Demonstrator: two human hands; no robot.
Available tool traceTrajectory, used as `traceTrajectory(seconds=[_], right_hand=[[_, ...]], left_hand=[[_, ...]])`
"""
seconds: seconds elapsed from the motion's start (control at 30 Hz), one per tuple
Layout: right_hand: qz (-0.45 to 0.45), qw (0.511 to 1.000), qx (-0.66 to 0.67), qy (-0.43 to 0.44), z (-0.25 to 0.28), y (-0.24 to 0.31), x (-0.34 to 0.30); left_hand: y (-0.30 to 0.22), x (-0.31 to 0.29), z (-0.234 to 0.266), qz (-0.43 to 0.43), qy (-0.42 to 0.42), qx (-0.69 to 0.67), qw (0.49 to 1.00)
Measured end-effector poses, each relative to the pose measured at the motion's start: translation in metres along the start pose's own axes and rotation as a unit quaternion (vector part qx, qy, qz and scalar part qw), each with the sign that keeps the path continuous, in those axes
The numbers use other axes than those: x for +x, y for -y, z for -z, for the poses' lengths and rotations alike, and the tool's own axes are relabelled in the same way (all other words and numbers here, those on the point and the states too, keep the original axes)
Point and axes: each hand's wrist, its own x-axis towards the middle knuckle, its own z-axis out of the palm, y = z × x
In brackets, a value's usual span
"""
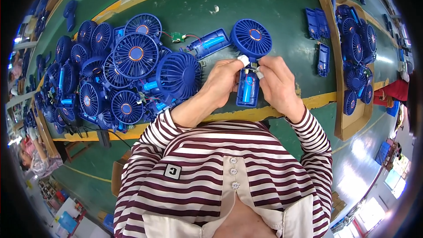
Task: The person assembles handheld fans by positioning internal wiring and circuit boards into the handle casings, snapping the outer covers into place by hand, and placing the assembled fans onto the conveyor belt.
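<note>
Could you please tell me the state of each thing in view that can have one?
Worked-on fan: handle open, blue battery exposed
Left hand: closed on the fan
Right hand: fingertips at the handle's top, their grip unclear
Circuit board: uncased, wired
Fan pile: heaped, some handles open
Cardboard tray: open-topped, partly filled
Loose shells: lying on the table

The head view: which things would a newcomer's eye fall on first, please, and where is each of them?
Probably the large heap of blue fans on the left of the green table. Next, the single fan near the middle, its handle open on a bright blue cylinder, with the left grip and right grip on it. Then the cardboard box of fans at the right.
</note>
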Motion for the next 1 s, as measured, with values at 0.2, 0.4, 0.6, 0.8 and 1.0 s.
traceTrajectory(seconds=[0.2,0.4,0.6,0.8,1.0], right_hand=[[0.029,0.999,-0.027,0.018,0.0,0.001,0.001],[0.049,0.995,-0.066,0.06,0.003,0.003,0.003],[0.046,0.991,-0.073,0.106,0.006,0.004,0.005],[0.055,0.988,-0.074,0.124,0.006,0.002,0.004],[0.044,0.988,-0.086,0.125,0.002,0.001,0.003]], left_hand=[[0.004,0.0,0.003,0.0,0.001,-0.017,1.0],[0.005,0.0,0.008,0.001,0.033,-0.015,0.999],[0.016,0.004,0.01,-0.037,0.034,0.068,0.996],[0.021,0.007,0.009,-0.048,0.027,0.07,0.996],[0.026,0.012,0.01,-0.039,0.015,0.067,0.997]])
